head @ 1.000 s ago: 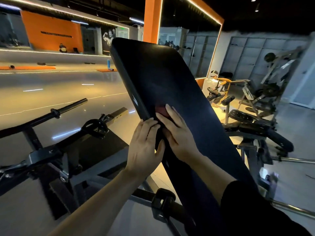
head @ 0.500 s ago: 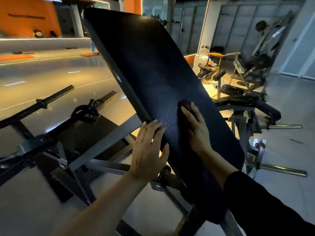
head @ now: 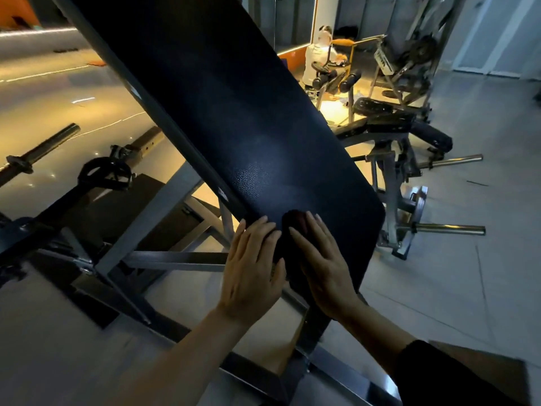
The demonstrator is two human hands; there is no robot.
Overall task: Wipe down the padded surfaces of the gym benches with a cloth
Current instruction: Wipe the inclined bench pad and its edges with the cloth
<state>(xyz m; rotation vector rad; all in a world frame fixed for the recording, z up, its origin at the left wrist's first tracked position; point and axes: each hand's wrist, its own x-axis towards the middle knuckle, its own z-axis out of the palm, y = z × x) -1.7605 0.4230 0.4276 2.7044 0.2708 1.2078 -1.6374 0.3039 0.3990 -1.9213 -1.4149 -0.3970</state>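
While no writing reads, both hands [head: 288, 263] flat, cloth [head: 297, 222], bench pad [head: 234, 112]

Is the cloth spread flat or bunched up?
Bunched: the cloth shows as a small dark-red lump beneath the right hand.

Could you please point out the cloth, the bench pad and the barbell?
cloth [head: 296, 222], head view, the dark red bit showing above the right fingers.
bench pad [head: 234, 106], head view, middle of its black surface.
barbell [head: 44, 148], head view, its sleeve.

Pad open above, frame crowding the left

Your path up the bench pad [head: 234, 112] is bare; the steel frame [head: 152, 218] and barbell [head: 41, 150] block its left.
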